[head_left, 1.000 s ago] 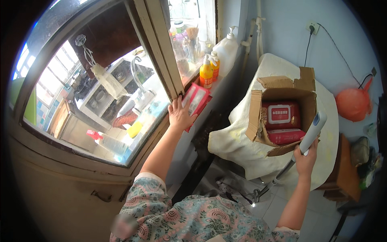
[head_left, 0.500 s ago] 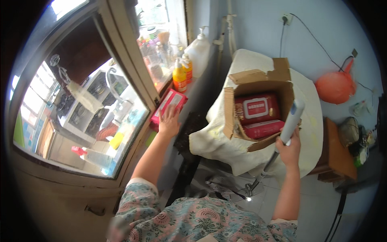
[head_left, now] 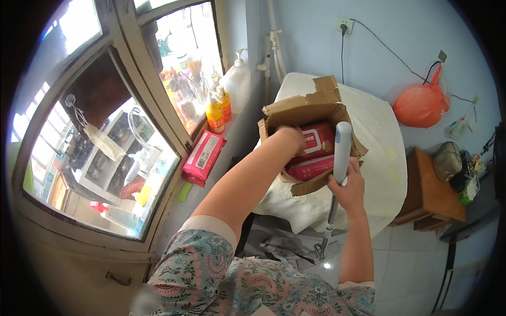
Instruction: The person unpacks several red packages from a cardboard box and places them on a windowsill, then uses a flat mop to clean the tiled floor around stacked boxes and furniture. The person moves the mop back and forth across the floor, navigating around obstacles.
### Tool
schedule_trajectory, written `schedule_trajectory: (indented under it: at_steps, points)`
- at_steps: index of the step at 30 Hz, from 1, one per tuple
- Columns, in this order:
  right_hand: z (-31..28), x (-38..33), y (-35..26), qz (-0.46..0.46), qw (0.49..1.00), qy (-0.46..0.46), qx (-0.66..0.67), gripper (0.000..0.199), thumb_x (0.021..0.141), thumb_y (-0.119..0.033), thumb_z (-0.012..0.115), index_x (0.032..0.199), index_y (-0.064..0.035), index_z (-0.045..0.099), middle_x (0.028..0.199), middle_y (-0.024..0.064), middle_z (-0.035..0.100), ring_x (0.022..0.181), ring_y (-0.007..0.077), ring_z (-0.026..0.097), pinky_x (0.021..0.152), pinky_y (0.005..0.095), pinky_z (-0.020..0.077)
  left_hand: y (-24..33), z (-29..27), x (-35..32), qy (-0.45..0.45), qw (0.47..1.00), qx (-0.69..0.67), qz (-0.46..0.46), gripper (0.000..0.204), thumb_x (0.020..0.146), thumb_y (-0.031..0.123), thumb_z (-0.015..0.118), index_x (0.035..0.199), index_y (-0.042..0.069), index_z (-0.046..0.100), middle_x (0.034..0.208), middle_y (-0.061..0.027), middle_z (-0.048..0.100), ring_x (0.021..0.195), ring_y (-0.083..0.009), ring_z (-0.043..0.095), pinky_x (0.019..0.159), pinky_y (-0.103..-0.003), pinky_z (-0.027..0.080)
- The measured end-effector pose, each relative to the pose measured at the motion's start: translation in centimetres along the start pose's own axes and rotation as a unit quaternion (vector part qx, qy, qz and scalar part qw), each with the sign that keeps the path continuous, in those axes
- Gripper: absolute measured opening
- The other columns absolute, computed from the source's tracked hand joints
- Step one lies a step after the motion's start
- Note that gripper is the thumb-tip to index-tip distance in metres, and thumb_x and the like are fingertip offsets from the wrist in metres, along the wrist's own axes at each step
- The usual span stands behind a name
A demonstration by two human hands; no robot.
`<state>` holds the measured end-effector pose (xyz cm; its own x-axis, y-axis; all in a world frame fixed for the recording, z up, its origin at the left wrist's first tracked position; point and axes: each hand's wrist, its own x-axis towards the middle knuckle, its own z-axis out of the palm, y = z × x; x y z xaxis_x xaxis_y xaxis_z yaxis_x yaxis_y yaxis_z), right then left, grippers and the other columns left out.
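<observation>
My left hand [head_left: 294, 139] reaches into an open cardboard box [head_left: 295, 107], at the left side of a red wet-wipe pack [head_left: 323, 141] with a white-edged lid. Its fingers are mostly hidden down inside the box. A second, pinker pack [head_left: 311, 167] lies in the box nearer to me. My right hand [head_left: 348, 187] is wrapped round a metal pole just under its light grey handle [head_left: 342, 147], which stands up in front of the box's right edge. On the ledge at left lies another pinkish-red wipe pack [head_left: 204, 157], untouched, with its label side up.
A pale cloth [head_left: 379, 174] covers the table under the box. Two orange pump bottles [head_left: 215, 116] and a big white pump jug [head_left: 237, 79] stand on the ledge by the glazed window. An orange bag [head_left: 421, 105] hangs on the wall beside a wooden cabinet [head_left: 428, 184].
My left hand has let go of the wipe pack on the ledge and moved right into the box. My right hand still holds the pole. The view has shifted right.
</observation>
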<state>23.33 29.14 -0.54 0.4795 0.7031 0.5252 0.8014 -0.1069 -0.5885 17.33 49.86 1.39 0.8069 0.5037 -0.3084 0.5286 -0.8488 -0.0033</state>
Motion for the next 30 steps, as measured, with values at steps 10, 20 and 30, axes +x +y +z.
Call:
schedule_trajectory:
  at_steps: [10, 20, 30]
  points:
    - [-0.3, -0.4, 0.4, 0.034, 0.999, 0.011, -0.031, 0.028, 0.066, -0.019, 0.065, 0.09, -0.0072, 0.054, 0.097, 0.0028, 0.051, 0.078, 0.0277, 0.058, 0.065, 0.0387, 0.0463, 0.7, 1.2, -1.3, 0.175, 0.981, -0.078, 0.029, 0.066, 0.062, 0.044, 0.073, 0.108, 0.003, 0.05, 0.095, -0.0172, 0.063, 0.091, -0.0303, 0.061, 0.08, -0.037, 0.048]
    - [0.1, -0.4, 0.7, 0.0, 0.999, 0.032, -0.035, 0.028, 0.066, -0.017, 0.064, 0.09, -0.0063, 0.054, 0.097, 0.0044, 0.052, 0.076, 0.0319, 0.057, 0.063, 0.0406, 0.0468, 2.1, -5.8, -11.2, 0.313, 0.944, -0.099, 0.018, 0.045, 0.071, 0.038, 0.066, 0.097, 0.005, 0.051, 0.085, -0.0131, 0.064, 0.082, -0.0313, 0.063, 0.072, -0.04, 0.049]
    - [-0.1, -0.9, 1.3, -0.016, 0.998, 0.047, -0.043, 0.032, 0.064, -0.011, 0.063, 0.094, -0.0062, 0.054, 0.099, 0.006, 0.052, 0.084, 0.0311, 0.057, 0.069, 0.0394, 0.0464, -11.6, -6.2, -20.4, 0.447, 0.807, -0.374, -0.102, 0.055, 0.067, 0.034, 0.075, 0.103, -0.001, 0.054, 0.093, -0.0163, 0.064, 0.082, -0.0241, 0.064, 0.072, -0.034, 0.05]
